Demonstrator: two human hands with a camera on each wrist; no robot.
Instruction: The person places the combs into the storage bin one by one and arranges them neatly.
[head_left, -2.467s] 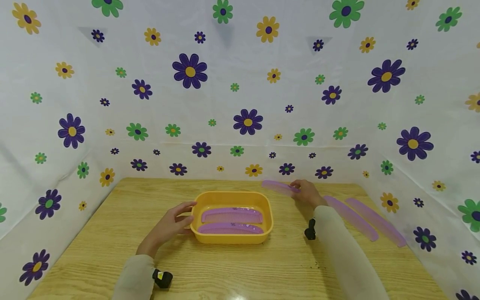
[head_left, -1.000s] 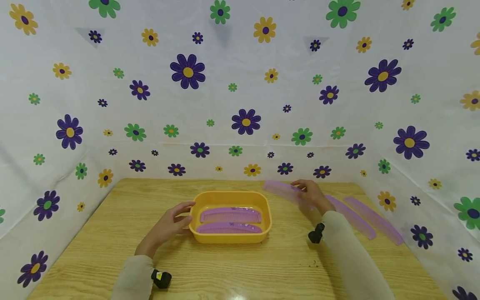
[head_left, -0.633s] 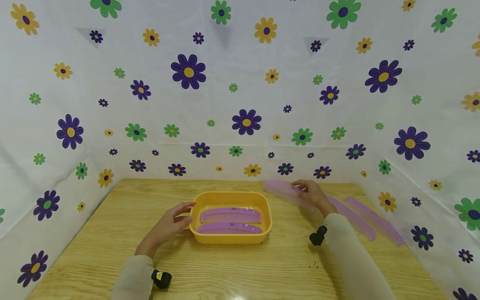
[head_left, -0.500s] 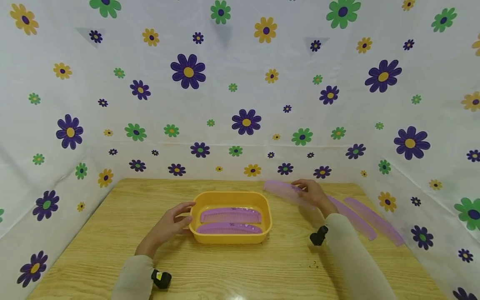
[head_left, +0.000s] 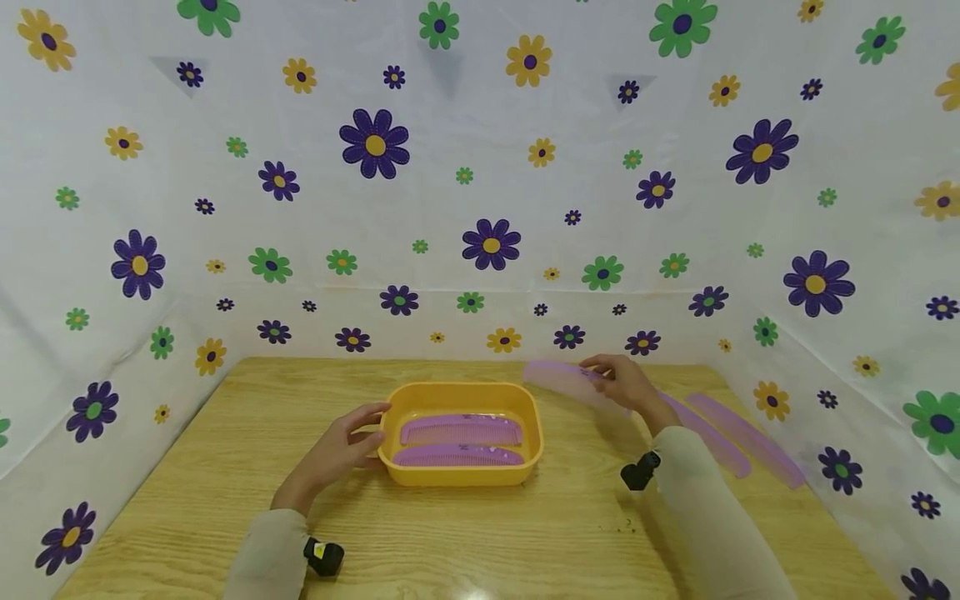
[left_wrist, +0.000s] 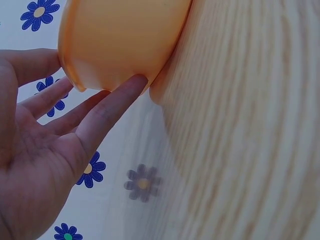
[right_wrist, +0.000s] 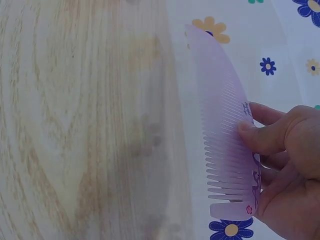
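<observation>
A purple comb (head_left: 558,379) is pinched between thumb and fingers of my right hand (head_left: 626,385) near the back of the table. In the right wrist view the comb (right_wrist: 220,100) shows its full length, with the thumb on its face by the spine and its teeth toward the wood. My left hand (head_left: 337,454) touches the left end of a yellow plastic basin (head_left: 461,477); the left wrist view shows its extended fingers against the basin's wall (left_wrist: 120,45). Inside the basin lie two purple combs, a rear one (head_left: 461,430) and a front one (head_left: 457,456), side by side.
Two more purple combs, one partly behind the right forearm (head_left: 712,442) and one farther right (head_left: 750,437), lie slanted on the wooden table (head_left: 480,533). A white flower-patterned sheet (head_left: 420,200) rises along the back and sides. Small dark specks (head_left: 626,527) mark the wood.
Compared with 2.5 seconds ago, my right hand has shifted slightly right and the pinched comb has turned, showing more of its face. Over the last half second it barely moves. The left hand stays at the basin.
</observation>
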